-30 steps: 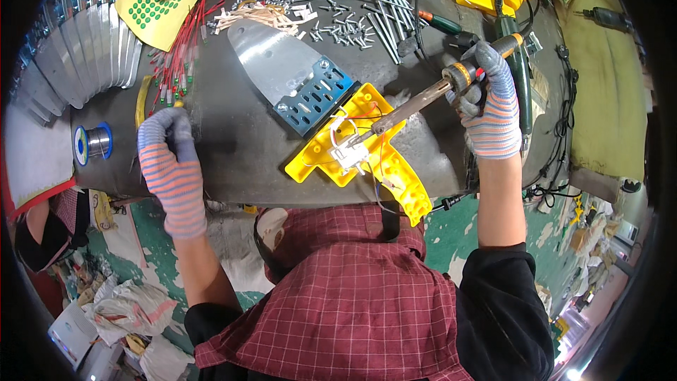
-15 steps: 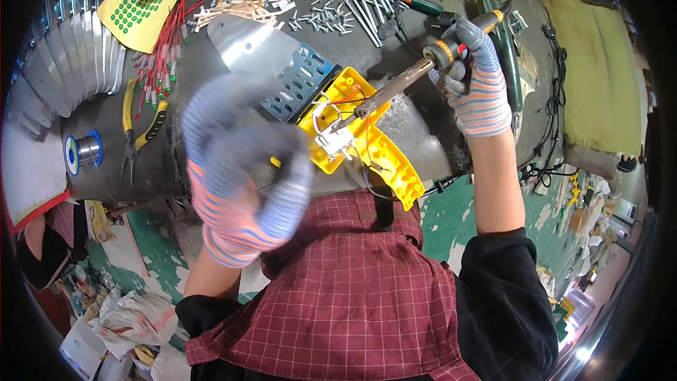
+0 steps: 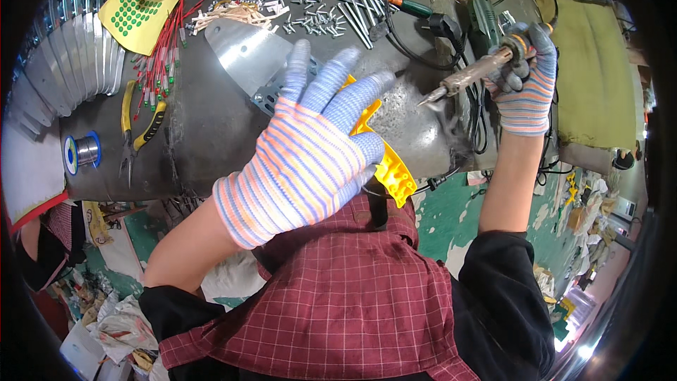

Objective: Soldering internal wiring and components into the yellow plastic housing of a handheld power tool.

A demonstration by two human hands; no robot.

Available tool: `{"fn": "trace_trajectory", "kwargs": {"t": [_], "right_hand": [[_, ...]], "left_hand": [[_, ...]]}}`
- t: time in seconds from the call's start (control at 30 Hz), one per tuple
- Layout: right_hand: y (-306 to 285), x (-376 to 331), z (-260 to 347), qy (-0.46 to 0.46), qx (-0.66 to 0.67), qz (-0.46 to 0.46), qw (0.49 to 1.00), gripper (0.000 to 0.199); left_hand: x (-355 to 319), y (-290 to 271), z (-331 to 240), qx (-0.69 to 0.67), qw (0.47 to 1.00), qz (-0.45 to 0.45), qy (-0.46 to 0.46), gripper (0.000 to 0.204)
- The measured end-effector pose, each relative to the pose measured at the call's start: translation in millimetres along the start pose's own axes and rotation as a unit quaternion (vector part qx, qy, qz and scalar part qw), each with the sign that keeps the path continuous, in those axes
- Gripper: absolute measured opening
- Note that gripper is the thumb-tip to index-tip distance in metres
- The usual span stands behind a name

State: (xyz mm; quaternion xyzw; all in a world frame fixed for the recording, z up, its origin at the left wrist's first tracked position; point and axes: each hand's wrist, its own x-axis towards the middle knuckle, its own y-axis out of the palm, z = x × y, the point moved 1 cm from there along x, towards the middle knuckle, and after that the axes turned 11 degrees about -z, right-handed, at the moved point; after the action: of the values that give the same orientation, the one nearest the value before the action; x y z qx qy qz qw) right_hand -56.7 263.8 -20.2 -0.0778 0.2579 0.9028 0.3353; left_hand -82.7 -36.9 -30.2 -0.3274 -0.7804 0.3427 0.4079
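My left hand [image 3: 307, 155], in a striped knit glove, is spread with its fingers apart over a yellow plastic housing [image 3: 396, 178]. It hides most of the housing; whether it touches it I cannot tell. Beyond my fingertips lies a silvery metal plate [image 3: 243, 53] joined to a slotted blue-grey piece. To the right, my gloved right hand [image 3: 527, 81] grips a soldering iron [image 3: 479, 73]. The iron's tip points left and down over the bench, apart from the housing.
Yellow-handled pliers [image 3: 127, 123] and a solder spool [image 3: 83, 152] lie at left, below red wires [image 3: 163, 53]. Loose screws [image 3: 317, 20] and long bolts [image 3: 363, 10] lie at the back. A black plug [image 3: 446, 27] and cables lie near my right hand. Curved metal plates [image 3: 63, 56] stand far left.
My left hand has swung right and spread over the housing. My right hand has drawn the soldering iron away from the housing, to the right.
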Motion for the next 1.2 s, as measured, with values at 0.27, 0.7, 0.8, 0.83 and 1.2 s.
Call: {"fn": "trace_trajectory", "kwargs": {"t": [0.27, 0.7, 0.8, 0.83, 1.2], "right_hand": [[25.1, -15.5, 11.1, -0.086, 0.079, -0.185, 0.976, 0.022], [14.0, -4.1, -3.9, -0.038, 0.036, -0.121, 0.991, 0.024], [8.6, -2.4, -6.2, -0.014, -0.004, -0.095, 0.995, 0.025], [2.4, 0.3, -6.8, 0.002, 0.019, -0.066, 0.998, 0.026], [113.2, 12.7, -36.7, -0.483, -0.334, 0.092, 0.804, 0.027]], "left_hand": [[30.7, -12.3, 27.2, -0.168, 0.979, 0.109, -0.041, 0.019], [18.9, -4.8, 49.5, -0.351, 0.922, 0.047, -0.158, 0.014], [3.3, -4.3, 44.8, -0.29, 0.947, -0.047, -0.132, 0.016], [1.5, -6.1, 41.3, -0.237, 0.966, -0.065, -0.077, 0.017], [-12.1, 7.8, 29.7, -0.203, 0.965, -0.112, -0.12, 0.013]]}}
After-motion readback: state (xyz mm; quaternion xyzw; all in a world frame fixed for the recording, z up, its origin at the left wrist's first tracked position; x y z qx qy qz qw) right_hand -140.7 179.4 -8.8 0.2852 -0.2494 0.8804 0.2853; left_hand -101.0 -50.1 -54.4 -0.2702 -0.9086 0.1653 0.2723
